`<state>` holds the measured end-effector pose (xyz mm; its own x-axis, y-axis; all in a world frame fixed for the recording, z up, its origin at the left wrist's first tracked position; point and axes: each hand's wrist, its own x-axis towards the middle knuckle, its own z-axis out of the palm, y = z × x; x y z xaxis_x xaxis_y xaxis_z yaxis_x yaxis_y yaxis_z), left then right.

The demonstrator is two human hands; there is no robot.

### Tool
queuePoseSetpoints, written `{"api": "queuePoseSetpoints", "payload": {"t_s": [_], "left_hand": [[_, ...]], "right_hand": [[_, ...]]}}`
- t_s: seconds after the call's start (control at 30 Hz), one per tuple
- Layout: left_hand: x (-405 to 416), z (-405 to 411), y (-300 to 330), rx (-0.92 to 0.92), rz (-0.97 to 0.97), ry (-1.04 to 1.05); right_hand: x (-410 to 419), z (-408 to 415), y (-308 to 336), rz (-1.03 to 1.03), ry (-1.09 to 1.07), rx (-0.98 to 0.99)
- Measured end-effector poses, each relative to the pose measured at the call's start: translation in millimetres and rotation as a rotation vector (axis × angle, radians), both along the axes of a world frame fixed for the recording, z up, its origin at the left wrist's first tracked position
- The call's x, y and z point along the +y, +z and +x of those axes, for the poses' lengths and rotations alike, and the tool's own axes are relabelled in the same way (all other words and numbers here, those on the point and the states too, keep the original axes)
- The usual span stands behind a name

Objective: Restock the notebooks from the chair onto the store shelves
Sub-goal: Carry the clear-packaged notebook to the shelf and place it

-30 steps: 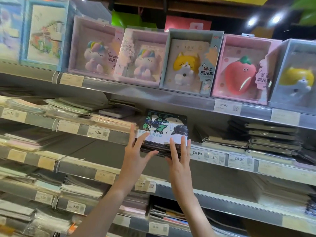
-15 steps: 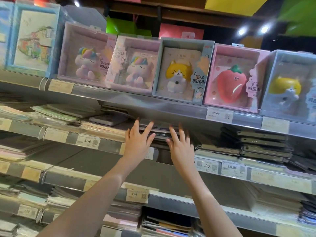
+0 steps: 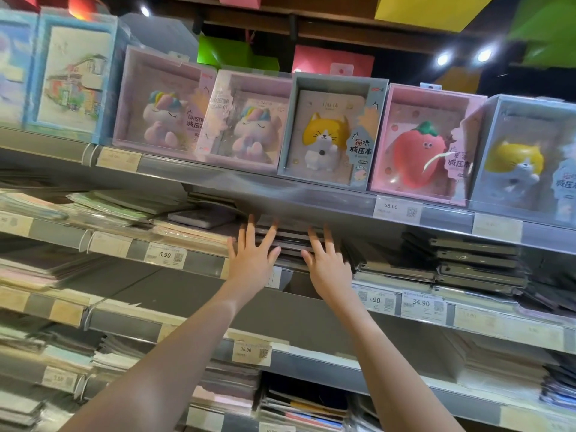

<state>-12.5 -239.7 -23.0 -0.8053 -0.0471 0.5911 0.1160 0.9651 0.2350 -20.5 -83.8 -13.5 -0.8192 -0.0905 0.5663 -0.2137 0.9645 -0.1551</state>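
A person's left hand [image 3: 251, 255] and right hand [image 3: 327, 263] press flat against the front edges of a stack of dark notebooks [image 3: 291, 241] on the second shelf [image 3: 202, 263] of a store display, just under the ledge that carries boxed squishy-toy notebooks, among them a yellow cat box [image 3: 330, 132]. Neither hand has a grip on anything — the fingers of both are straight and spread, fingertips on the stack's edges, nothing pinched or curled round. The stack lies flat, tucked back beneath the upper shelf, with a similar dark pile [image 3: 473, 260] just to its right and pale paper-covered pads [image 3: 193, 229] to its left.

The step in hand looks to be seating the stack. Done well, both palms would push evenly so the covers slide back together rather than fanning, and the front edges would end flush, sitting behind the price rail [image 3: 420, 304] — not overhanging it. Headroom under the upper ledge appears tight, so the top copy could catch and buckle. The chair is out of view, and how many notebooks remain there cannot be told.
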Motion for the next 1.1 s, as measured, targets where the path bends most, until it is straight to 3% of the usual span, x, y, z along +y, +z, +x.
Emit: {"api": "queuePoseSetpoints", "payload": {"t_s": [0.63,1.1], "left_hand": [[-7.0,41.0,-38.6,0.073,-0.007,-0.064],[-7.4,79.2,-108.2,0.063,0.009,-0.135]], "right_hand": [[2.1,42.5,-32.9,0.083,0.051,0.051],[-8.3,82.5,-96.0,0.086,0.090,-0.093]]}}
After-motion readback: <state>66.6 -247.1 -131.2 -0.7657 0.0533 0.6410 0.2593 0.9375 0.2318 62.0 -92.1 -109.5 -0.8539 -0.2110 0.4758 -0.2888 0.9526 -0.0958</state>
